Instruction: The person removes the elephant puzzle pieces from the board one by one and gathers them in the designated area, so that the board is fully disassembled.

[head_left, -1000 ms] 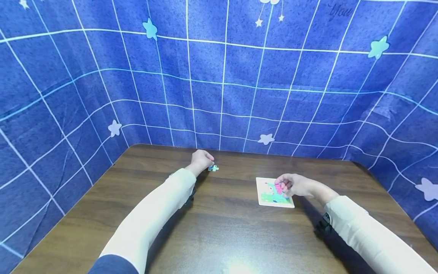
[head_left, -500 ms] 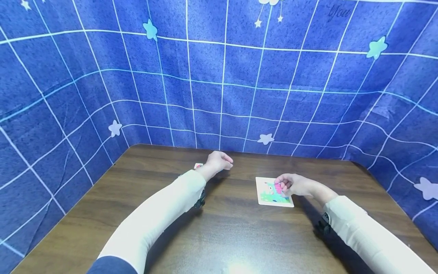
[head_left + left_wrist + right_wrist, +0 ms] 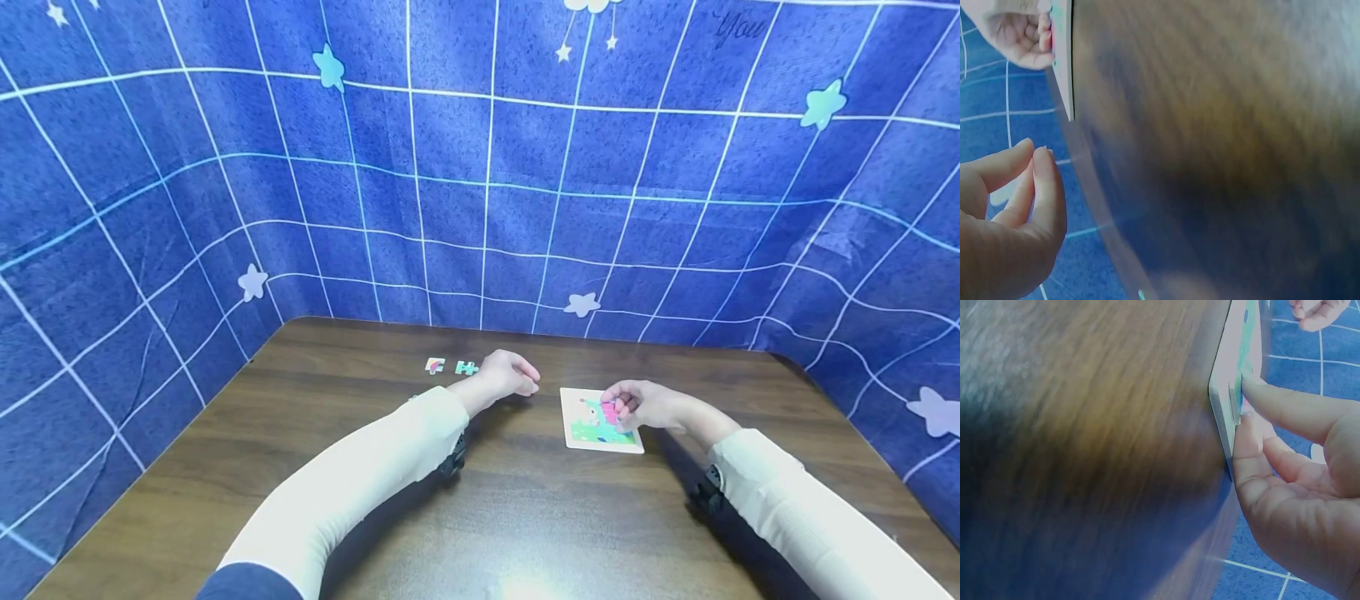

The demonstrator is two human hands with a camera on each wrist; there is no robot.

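Note:
A square jigsaw board (image 3: 585, 433) with a blue, pink and green picture lies right of the table's middle. My right hand (image 3: 648, 406) is over its right side. In the right wrist view, that thumb and index finger pinch a small puzzle piece (image 3: 1234, 403) standing slightly proud of the board; its face is mostly hidden. My left hand (image 3: 506, 375) is left of the board, apart from it. Its thumb and index fingertips meet in the left wrist view, and whether something thin is between them cannot be made out.
Two loose puzzle pieces, one with red (image 3: 435, 365) and one teal (image 3: 466, 367), lie left of my left hand. Another small bit shows beside the left sleeve (image 3: 390, 446). A blue star-patterned curtain (image 3: 487, 208) hangs behind the wooden table (image 3: 480, 517).
My left hand has moved right from beside the loose pieces toward the board, uncovering the red piece. My right hand stays in the same place on the board.

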